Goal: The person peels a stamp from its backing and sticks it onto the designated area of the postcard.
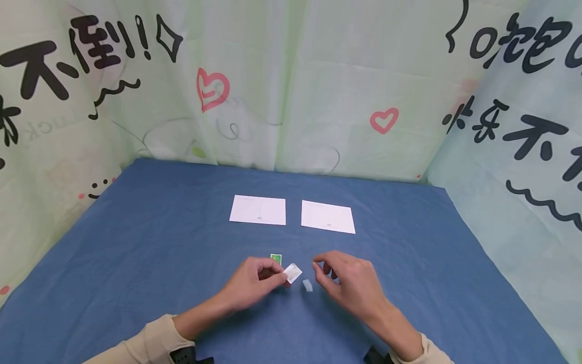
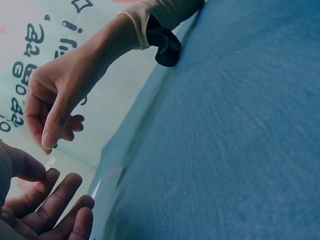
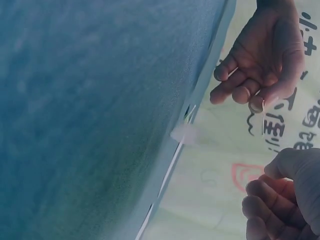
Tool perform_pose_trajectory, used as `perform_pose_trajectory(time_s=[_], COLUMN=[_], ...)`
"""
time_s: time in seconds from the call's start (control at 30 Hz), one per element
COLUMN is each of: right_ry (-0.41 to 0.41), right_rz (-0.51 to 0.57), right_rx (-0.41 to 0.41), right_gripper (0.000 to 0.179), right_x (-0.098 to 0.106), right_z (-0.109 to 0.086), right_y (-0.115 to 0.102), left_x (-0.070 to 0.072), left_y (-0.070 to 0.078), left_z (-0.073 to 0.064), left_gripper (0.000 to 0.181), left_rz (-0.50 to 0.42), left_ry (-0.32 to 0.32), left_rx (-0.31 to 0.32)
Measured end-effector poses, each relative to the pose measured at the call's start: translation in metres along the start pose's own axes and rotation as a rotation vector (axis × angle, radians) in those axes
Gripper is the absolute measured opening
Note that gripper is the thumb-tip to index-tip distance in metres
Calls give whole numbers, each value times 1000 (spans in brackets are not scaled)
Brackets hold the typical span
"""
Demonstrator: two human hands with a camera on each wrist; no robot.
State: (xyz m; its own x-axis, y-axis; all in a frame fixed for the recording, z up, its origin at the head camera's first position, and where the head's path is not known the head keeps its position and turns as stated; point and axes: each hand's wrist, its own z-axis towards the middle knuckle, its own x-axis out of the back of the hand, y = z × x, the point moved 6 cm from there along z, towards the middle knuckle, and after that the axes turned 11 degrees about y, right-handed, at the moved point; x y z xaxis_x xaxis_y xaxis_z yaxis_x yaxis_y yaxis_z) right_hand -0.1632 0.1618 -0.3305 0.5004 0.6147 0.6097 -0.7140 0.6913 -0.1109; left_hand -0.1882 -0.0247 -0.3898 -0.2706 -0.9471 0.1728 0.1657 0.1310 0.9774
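My left hand (image 1: 254,280) pinches a small white stamp-like square (image 1: 293,273) between thumb and fingers, its pale face turned up. Edge-on, the square (image 3: 263,117) shows as a thin line in the right wrist view. To the right, my right hand (image 1: 350,280) hovers with curled fingers, thumb and index tips close together and nothing visible in them. Between the hands is a small translucent strip (image 1: 307,285). A green stamp-like piece with a white border (image 1: 276,258) lies on the cloth just beyond the left fingers.
Two white cards (image 1: 257,210) (image 1: 328,217) lie side by side farther back on the blue cloth (image 1: 159,217). Behind the table hangs a pale curtain (image 1: 336,65) with black writing and pink hearts.
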Motion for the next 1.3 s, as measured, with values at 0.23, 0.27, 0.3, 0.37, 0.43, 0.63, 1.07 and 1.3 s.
perform_pose_trajectory(time_s=[0.23,0.27,0.3,0.37,0.43,0.63,1.07,1.3], right_ry=[-36,-44,-51,-48,-44,-42,-68,-107], right_rz=[71,92,110,131,141,114,108,155], right_rx=[50,73,100,164,209,246,190,43], right_gripper=[21,21,20,16,12,4,12,19], right_x=[-2,-3,-4,-4,-4,-4,-5,-8], right_z=[0,0,0,0,0,-1,0,-1], right_y=[-9,-12,-15,-21,-25,-31,-28,-12], left_x=[-3,-3,-4,-5,-7,-12,-16,-11], left_y=[-6,-7,-7,-9,-9,-11,-9,-3], left_z=[1,0,0,-1,-2,-5,-6,1], left_gripper=[22,23,24,25,26,27,32,29], left_rz=[-117,-143,-166,-207,-245,-336,-337,-137], left_ry=[-28,-33,-36,-41,-52,-98,-141,-94], left_rx=[145,168,193,233,265,336,380,214])
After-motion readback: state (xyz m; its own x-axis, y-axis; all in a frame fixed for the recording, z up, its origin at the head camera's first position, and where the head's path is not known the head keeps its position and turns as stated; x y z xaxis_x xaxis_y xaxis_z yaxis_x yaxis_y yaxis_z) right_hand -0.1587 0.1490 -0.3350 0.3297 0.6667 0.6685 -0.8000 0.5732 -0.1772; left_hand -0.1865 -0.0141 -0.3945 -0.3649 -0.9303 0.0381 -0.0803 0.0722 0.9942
